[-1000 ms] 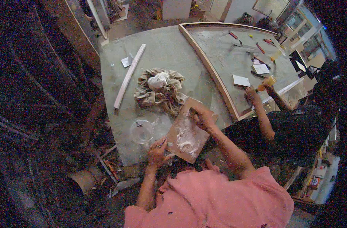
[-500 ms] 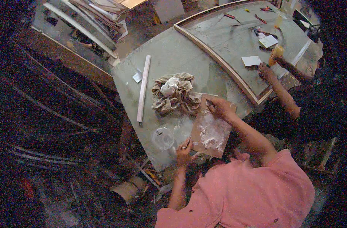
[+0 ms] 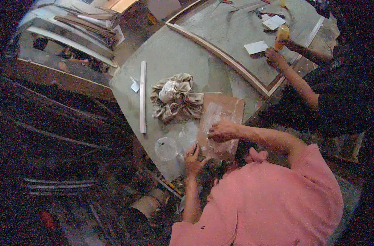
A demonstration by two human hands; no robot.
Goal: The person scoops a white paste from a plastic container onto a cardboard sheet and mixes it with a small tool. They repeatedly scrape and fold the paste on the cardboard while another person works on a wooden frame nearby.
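Over a flat brown board [image 3: 224,105] smeared with white paste, my right hand [image 3: 223,131] is closed with its fingers curled down. What sits in those fingers is too small to make out. At the board's lower left corner is my left hand [image 3: 193,162], its fingers stretched out and thumb spread apart; whether it touches the board I cannot tell. A clear round plastic tub [image 3: 167,148] stands just left of that hand. Beyond the tub lies a crumpled, stained beige cloth [image 3: 185,107], close to the board's left edge.
A pale straight strip [image 3: 143,98] lies along the table's left side, beside a small white piece [image 3: 135,86]. A curved wooden frame [image 3: 220,53] crosses the right part. There a co-worker's hands [image 3: 277,57] are near a yellow bottle [image 3: 281,37] and a white block [image 3: 256,48].
My right hand has come from the board's far edge down onto its near half. The left hand's thumb has spread. The white paste is smeared more thinly, and the whole view has shifted.
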